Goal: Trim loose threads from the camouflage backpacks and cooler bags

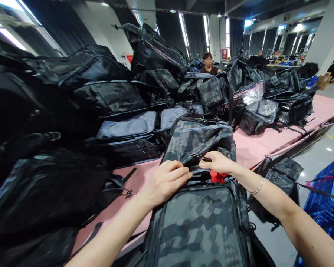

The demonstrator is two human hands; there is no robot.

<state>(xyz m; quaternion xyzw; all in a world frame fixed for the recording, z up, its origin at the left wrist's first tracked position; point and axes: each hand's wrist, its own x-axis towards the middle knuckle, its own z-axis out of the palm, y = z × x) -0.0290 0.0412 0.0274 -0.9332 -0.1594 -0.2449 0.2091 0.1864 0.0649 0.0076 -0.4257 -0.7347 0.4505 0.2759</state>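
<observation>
In front of me a dark camouflage backpack [197,222] lies across the table's near edge, its upper part folded back. My left hand [169,180] has its fingers bent together over the backpack's fabric near the opening. My right hand [215,163] is closed round slim black thread snips [200,157], whose points face left above the fabric. Just under the right hand, a piece of red material [217,176] shows at the opening. The left fingertips are close to the right hand but apart from it.
Backpacks [117,98] are piled on the left and far side of the pink-covered table [256,148]. More bags with silvery linings [253,92] stand at right. A blue crate [323,207] and another bag [285,174] are on the floor. A person [208,66] is behind the pile.
</observation>
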